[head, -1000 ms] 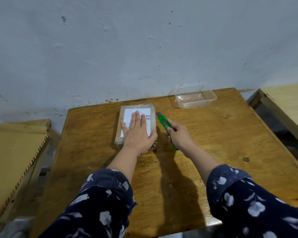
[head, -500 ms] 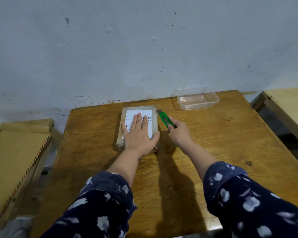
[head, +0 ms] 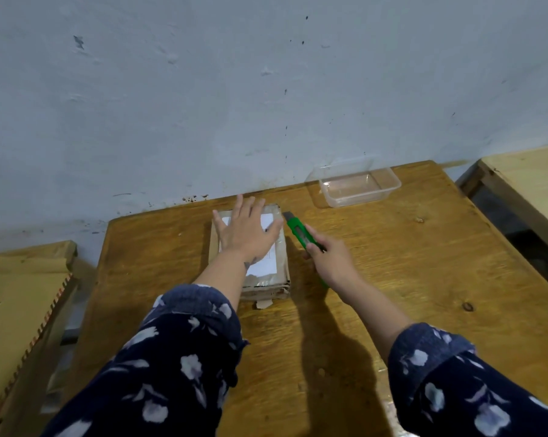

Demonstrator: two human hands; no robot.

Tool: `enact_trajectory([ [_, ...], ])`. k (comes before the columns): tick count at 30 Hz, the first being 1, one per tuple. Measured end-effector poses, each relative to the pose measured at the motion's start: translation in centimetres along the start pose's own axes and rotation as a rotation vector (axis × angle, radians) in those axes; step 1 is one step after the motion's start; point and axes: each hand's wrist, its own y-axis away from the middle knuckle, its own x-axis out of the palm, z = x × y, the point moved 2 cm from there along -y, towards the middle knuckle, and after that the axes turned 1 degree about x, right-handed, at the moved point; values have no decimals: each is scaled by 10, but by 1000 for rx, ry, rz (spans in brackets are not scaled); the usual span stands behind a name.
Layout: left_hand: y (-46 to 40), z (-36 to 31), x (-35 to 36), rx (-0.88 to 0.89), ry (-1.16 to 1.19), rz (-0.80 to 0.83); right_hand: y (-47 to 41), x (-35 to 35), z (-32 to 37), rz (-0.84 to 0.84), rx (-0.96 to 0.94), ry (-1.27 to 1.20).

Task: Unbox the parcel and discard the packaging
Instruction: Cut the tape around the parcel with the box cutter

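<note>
Brown cardboard parcel [head: 268,279], flat and taped, lies on the wooden desk [head: 424,279] with a white shipping label [head: 266,263] on its top face. Left hand [head: 247,231] rests palm down on the far half of the parcel, fingers spread and extended flat, gripping nothing; the fingertips reach to the parcel's far edge. Beneath the palm the label is partly covered, and its near portion shows behind the wrist. A torn flap of cardboard projects from the parcel's near edge, towards the left forearm.

Right hand [head: 329,260] is just beside the parcel's right side, fingers wrapped tightly round a green utility knife [head: 299,233]. Beyond the knuckles the knife body points away from the person; a short grey blade tip shows at its far end, level with the parcel's far right corner and close to it, though contact cannot be confirmed. The knife's near end emerges below the heel of the right hand.

Farther out and to the right of the right hand, a clear plastic container [head: 359,187] stands empty near the desk's back edge, well apart from the parcel. Both forearms wear dark blue sleeves [head: 187,357] with a pale floral print, pushed up short of the wrists. A grey-blue wall [head: 266,89] rises behind the desk.
</note>
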Motion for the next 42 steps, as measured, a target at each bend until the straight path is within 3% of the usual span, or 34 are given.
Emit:
enact_trajectory([
  [17, 1, -5, 8, -42, 80, -177, 0, -3, 8, 26, 14, -20],
  [25, 4, 6, -2, -26, 129, -136, -2, 0, 15, 20, 22, 50],
  [29, 16, 13, -4, -147, 1, -76, -5, 3, 22, 4, 21, 131],
  [37, 37, 5, -7, -434, 77, -127, -1, 5, 23, -10, 25, 131],
  [42, 37, 4, -2, -438, 119, -124, 4, 3, 21, 1, 8, 128],
])
